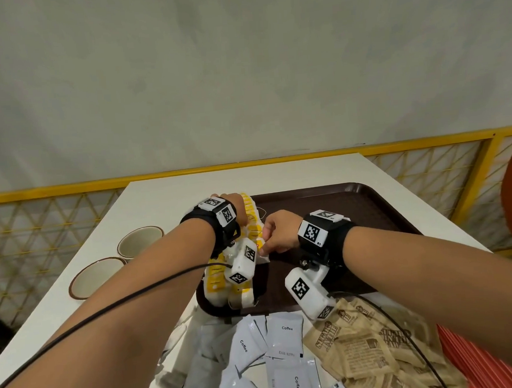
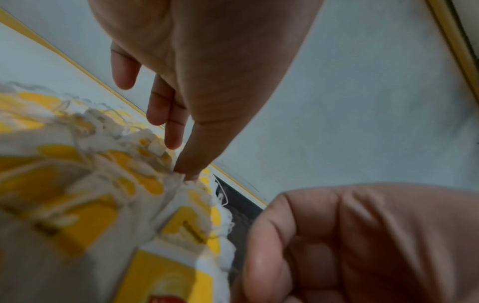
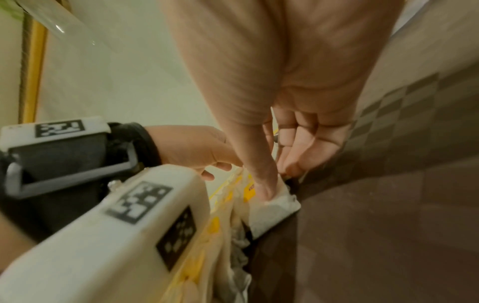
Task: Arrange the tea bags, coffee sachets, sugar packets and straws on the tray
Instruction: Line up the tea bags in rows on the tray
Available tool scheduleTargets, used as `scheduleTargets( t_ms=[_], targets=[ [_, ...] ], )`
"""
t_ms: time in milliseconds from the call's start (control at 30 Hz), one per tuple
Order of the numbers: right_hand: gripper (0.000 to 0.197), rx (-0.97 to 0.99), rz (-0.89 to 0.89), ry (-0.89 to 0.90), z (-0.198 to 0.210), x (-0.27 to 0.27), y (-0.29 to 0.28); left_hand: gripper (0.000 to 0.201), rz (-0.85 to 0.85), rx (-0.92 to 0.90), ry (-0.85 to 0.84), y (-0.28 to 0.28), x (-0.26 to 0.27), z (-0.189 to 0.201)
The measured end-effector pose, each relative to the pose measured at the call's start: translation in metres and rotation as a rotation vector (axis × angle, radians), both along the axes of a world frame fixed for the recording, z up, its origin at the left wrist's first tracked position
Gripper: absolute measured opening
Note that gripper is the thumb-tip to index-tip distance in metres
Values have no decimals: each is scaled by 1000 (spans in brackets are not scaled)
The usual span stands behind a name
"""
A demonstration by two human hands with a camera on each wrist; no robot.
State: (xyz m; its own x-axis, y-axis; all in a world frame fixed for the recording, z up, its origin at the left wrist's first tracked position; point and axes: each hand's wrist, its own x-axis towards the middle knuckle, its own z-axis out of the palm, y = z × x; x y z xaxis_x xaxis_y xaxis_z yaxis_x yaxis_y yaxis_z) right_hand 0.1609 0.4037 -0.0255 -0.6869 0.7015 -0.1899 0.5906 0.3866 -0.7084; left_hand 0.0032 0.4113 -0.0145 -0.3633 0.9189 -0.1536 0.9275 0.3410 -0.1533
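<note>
A row of yellow-and-white tea bags (image 1: pixel 215 280) stands along the left edge of the dark brown tray (image 1: pixel 340 212). My left hand (image 1: pixel 239 208) is at the far end of the row. Its fingers (image 2: pixel 173 139) are straight, and the thumb tip touches the bags' tops (image 2: pixel 145 180). My right hand (image 1: pixel 269 241) is at the middle of the row and pinches one tea bag (image 3: pixel 279 203) between thumb and curled fingers. White coffee sachets (image 1: pixel 284 339) and brown sugar packets (image 1: pixel 357 352) lie loose on the white table in front of the tray.
Two beige bowls with brown rims (image 1: pixel 140 241) (image 1: pixel 96 277) stand on the table's left side. A red ribbed bundle (image 1: pixel 474 360) lies at the bottom right. A yellow mesh railing (image 1: pixel 55 224) runs behind the table. Most of the tray's right part is bare.
</note>
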Motion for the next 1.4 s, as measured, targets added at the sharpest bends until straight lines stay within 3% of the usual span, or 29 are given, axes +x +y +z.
scheduleTargets(
  t_ms=[400, 567, 700, 767, 900, 1067, 1400],
  targets=[
    [21, -2, -13, 43, -5, 1, 0, 24, 108, 67, -108, -1, -4, 2],
    [15, -60, -103, 162, -1, 6, -1, 41, 107, 158, -179, -9, -9, 9],
    [22, -4, -89, 121, -1, 7, -7, 43, 72, 133, -204, -14, -4, 10],
    [30, 62, -68, 54, -2, 6, -10, 43, 59, 111, -187, -13, 0, 9],
    [25, 126, -37, -11, -2, 4, -12, 43, 5, 52, -123, -12, 7, 8],
    [27, 109, -28, -12, -2, 3, -11, 39, -8, -2, -65, -11, 9, 9],
    [24, 53, -38, 24, -6, 4, -10, 35, 9, 73, -75, -10, 5, 10]
  ],
)
